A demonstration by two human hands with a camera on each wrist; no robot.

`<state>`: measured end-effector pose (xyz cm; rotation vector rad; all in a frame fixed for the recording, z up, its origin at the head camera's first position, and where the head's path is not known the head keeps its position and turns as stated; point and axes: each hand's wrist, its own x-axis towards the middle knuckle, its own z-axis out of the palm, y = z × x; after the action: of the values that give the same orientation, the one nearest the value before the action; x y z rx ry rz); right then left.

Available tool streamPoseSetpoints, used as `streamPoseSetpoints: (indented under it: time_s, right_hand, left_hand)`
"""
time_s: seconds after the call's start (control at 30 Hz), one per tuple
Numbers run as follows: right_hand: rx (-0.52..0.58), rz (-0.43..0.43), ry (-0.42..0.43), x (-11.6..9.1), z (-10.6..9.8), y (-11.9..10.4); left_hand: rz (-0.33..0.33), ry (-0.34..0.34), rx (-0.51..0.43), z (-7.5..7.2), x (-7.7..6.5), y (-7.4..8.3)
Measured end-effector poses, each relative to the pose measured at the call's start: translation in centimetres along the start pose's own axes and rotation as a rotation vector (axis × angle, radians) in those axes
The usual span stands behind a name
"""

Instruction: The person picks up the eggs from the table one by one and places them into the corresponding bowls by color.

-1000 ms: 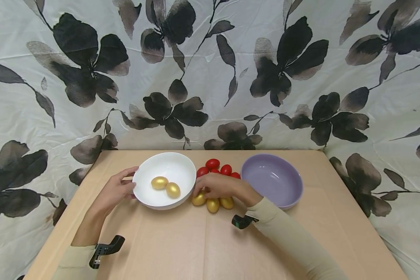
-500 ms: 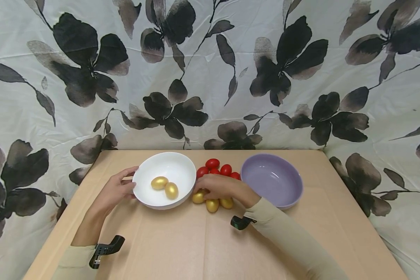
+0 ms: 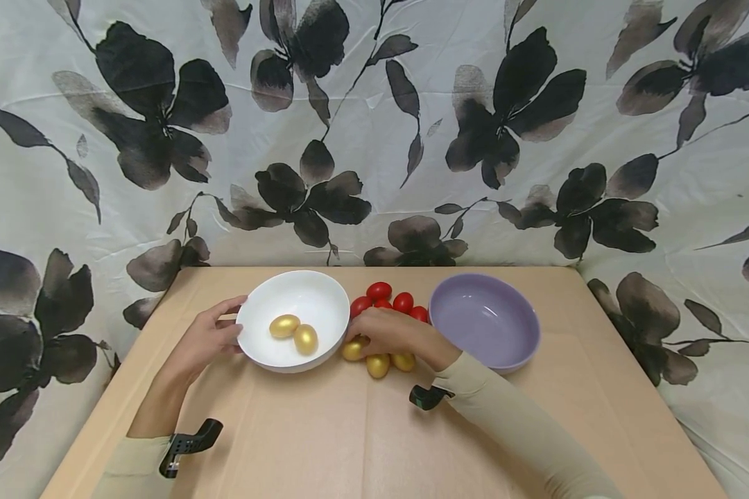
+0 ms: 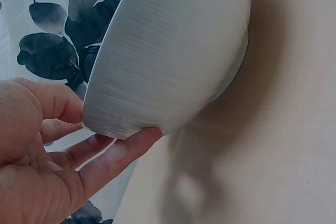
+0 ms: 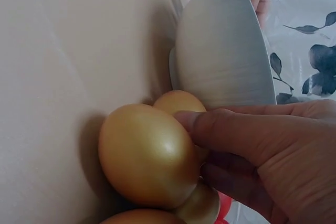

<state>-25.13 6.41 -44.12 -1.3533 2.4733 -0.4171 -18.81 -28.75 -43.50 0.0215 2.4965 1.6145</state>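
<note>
Golden egg (image 3: 352, 350): pinched by right hand (image 3: 387, 331). White bowl (image 3: 308, 294): beside that grip, edge held by left hand (image 3: 209, 339). Other golden eggs (image 3: 378, 366): crowded near the pinch; could be set rolling if brushed by its fingers.

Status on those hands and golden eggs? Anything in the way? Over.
Left hand gripping white bowl, two golden eggs inside. Right hand pinching another golden egg beside bowl. Red eggs close behind; nothing visibly blocking.
</note>
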Motion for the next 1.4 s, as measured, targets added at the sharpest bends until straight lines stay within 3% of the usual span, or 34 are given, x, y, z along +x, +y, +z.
streamPoseSetpoints:
  time_s: [0.2, 1.0, 1.4]
  right_hand:
    - [-0.033, 0.004, 0.01, -0.3, -0.2, 0.1]
    - [0.083, 0.035, 0.029, -2.8, -2.9, 0.5]
    - [0.092, -0.001, 0.071, -3.2, -3.9, 1.6]
  left_hand:
    - [-0.003, 0.005, -0.008, 0.1, 0.0, 0.0]
    - [0.008, 0.014, -0.003, -0.1, 0.2, -0.2]
    - [0.001, 0.021, -0.009, 0.2, 0.3, -0.2]
